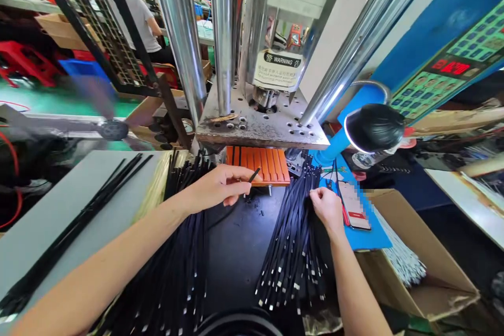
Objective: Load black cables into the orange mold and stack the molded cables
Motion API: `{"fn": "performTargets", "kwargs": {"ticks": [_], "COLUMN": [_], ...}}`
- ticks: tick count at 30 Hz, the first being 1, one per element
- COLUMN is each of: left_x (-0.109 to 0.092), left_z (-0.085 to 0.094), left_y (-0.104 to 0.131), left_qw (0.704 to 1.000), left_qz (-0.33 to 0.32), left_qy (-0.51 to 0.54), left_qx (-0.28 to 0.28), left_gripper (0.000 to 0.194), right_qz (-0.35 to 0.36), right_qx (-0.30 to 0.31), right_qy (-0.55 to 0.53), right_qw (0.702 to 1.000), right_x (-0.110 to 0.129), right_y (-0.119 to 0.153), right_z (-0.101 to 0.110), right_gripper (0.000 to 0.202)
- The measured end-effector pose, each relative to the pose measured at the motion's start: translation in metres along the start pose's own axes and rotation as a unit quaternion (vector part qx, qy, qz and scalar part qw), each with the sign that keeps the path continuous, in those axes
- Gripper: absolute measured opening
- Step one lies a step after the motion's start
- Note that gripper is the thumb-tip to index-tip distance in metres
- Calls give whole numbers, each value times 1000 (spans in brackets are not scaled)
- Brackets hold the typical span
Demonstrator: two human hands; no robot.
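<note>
My left hand pinches a short black strip between thumb and fingers, just in front of the orange slotted block under the press plate. Dark strips lie in the block's left slots. My right hand is closed at the right edge of a bundle of black flat cables with silvery ends; whatever its fingers hold is too small to make out. Another bundle of black cables lies beneath my left forearm.
Steel columns rise above the plate. A black lamp stands at the right, near a phone and a cardboard box of white cables. More black cables lie left. A person sits behind.
</note>
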State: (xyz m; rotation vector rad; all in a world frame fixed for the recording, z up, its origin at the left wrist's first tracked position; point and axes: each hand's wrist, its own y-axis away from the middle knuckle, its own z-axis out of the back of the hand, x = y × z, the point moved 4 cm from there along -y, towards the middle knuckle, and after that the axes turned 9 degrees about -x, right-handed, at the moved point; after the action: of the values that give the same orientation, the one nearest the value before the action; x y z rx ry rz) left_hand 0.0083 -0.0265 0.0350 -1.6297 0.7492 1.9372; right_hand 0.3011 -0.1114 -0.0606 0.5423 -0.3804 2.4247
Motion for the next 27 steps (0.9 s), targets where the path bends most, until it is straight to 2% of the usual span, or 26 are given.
{"fn": "performTargets", "kwargs": {"ticks": [2,5,7,10,12,13,15,18,20,22,24,27], "left_x": [-6,-13,-16,-21,-27,-31,-41,-58,-72,-85,-94,-86], "left_z": [-11,-24,-34,-47,-47,-44,-32,-10,4,13,17,18], "left_y": [-5,-17,-24,-28,-26,-24,-18,-8,-1,5,9,6], "left_qw": [999,999,997,992,982,971,933,854,801,759,748,794], "left_qz": [17,-10,-46,-105,-165,-203,-281,-376,-423,-459,-474,-421], "left_qy": [44,39,27,51,33,2,-73,-149,-181,-211,-242,-266], "left_qx": [26,-20,-56,-57,-89,-125,-212,-326,-383,-410,-396,-349], "left_gripper": [25,21,22,22,23,24,23,17,18,21,27,33], "right_qz": [20,73,101,119,126,135,168,226,260,292,309,283], "right_qx": [-18,25,53,66,56,51,58,103,122,115,88,53], "right_qy": [-162,-342,-390,-450,-489,-498,-483,-407,-362,-324,-295,-289], "right_qw": [986,937,914,883,861,855,858,879,887,892,900,913], "right_x": [10,40,65,101,119,127,138,146,149,155,164,175], "right_y": [12,38,53,68,73,75,81,90,89,79,58,19], "right_z": [11,28,37,42,39,35,23,-1,-15,-23,-25,-28], "right_gripper": [24,20,18,15,13,13,12,13,11,13,19,30]}}
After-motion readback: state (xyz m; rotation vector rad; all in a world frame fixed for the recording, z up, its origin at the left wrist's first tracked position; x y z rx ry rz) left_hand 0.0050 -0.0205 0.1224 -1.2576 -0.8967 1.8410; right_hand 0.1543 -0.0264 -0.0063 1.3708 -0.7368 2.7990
